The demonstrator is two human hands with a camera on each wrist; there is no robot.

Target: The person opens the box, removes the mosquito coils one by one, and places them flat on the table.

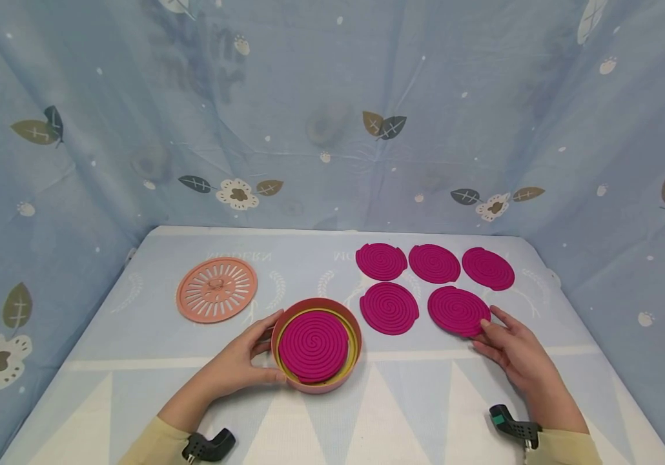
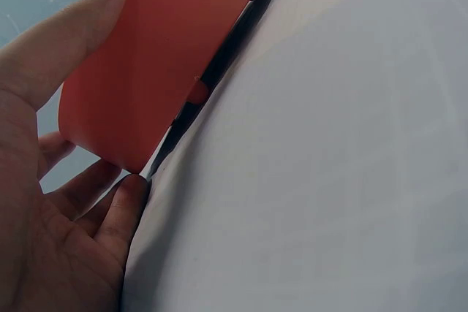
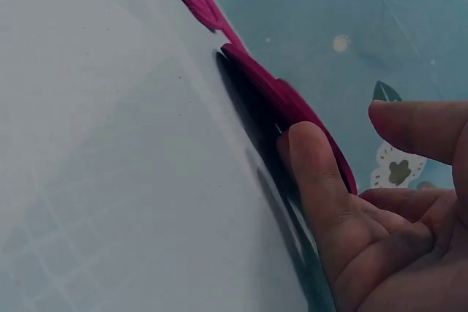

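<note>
A round reddish-pink tin [image 1: 358, 361] with a yellowish inside stands in the middle of the table. Inside it lies a magenta spiral mosquito coil [image 1: 314, 345]. My left hand [image 1: 245, 365] grips the tin from its left side, thumb at the near wall and fingers behind, as the red wall [image 2: 146, 63] in the left wrist view also shows. On the right, my right hand [image 1: 512, 349] holds another magenta mosquito coil [image 1: 457, 310] by its right edge, fingers at and under the rim. That coil [image 3: 270, 93] tilts over a dark shadow in the right wrist view.
Several more mosquito coils lie flat behind and beside it, among them ones at the back [image 1: 434, 263] and nearer the tin [image 1: 389, 308]. A coral slotted lid [image 1: 216, 290] rests at the back left. Blue patterned cloth [image 1: 332, 116] hangs around the table.
</note>
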